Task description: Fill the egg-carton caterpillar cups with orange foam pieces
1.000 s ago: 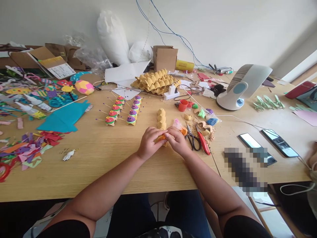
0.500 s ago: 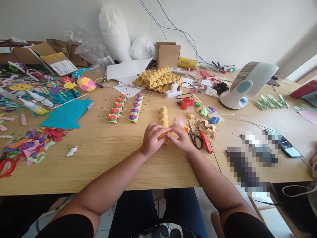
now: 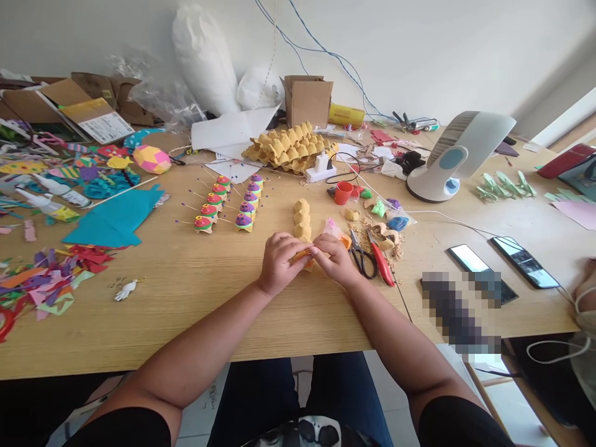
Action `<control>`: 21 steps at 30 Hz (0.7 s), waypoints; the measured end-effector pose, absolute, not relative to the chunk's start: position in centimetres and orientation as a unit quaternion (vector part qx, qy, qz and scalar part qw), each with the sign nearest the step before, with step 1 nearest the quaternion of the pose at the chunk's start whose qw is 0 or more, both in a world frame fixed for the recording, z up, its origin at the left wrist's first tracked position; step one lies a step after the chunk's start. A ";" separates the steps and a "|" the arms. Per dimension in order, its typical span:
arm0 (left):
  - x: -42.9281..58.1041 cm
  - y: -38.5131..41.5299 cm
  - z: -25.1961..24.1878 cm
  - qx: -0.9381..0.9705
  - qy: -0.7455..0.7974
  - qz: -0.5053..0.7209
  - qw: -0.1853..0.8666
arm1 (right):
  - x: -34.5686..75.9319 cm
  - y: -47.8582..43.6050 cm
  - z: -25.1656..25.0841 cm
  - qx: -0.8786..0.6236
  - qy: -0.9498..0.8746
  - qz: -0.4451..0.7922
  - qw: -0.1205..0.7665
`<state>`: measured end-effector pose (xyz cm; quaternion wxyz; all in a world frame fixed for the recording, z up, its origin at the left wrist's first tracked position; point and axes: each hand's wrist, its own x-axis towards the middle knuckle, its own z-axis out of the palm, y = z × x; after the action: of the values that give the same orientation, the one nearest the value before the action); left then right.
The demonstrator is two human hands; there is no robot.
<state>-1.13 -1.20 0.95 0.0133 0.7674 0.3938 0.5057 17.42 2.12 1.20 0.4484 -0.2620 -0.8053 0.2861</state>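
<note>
My left hand (image 3: 282, 266) and my right hand (image 3: 333, 261) meet at the near end of a yellow-brown egg carton strip (image 3: 302, 218). Pinched between their fingertips is a bit of orange modelling clay (image 3: 302, 254), mostly covered by the fingers. Both hands are closed around it, the thumbs towards me. The strip's far cups stand bare and point away from me. Just right of my right hand lies more orange clay (image 3: 345, 241) by a pink plastic wrap. Black-handled scissors (image 3: 363, 256) and a red utility knife (image 3: 382, 261) rest beside it.
Two rows of decorated carton caterpillars, one red-green (image 3: 209, 211) and one purple (image 3: 249, 202), stand left of the strip with pins sticking out. Behind are stacked egg trays (image 3: 291, 148) and a red cup (image 3: 343, 193). A white fan (image 3: 454, 158) and phones (image 3: 524, 262) are rightward.
The whole view has shifted slightly, so the table items sit further left. My hands stay at the strip's near end, with the fingers moving a little over the orange clay.
</note>
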 end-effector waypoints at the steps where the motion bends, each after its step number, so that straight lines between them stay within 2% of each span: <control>1: -1.2 -1.2 0.9 0.767 0.396 0.505 0.017 | 17.4 2.1 1.2 -0.268 -0.807 0.290 0.440; 14: -1.7 -1.5 0.7 0.765 0.397 0.507 -0.007 | 17.6 1.2 2.0 -0.300 -0.753 0.392 0.436; 21: -1.7 -1.4 0.6 0.766 0.400 0.504 0.004 | 17.4 1.4 1.7 -0.303 -0.752 0.393 0.435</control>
<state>-1.67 -1.35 0.64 0.0042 0.7657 0.4001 0.5037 17.36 1.45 1.69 0.4347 -0.3027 -0.7519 0.3925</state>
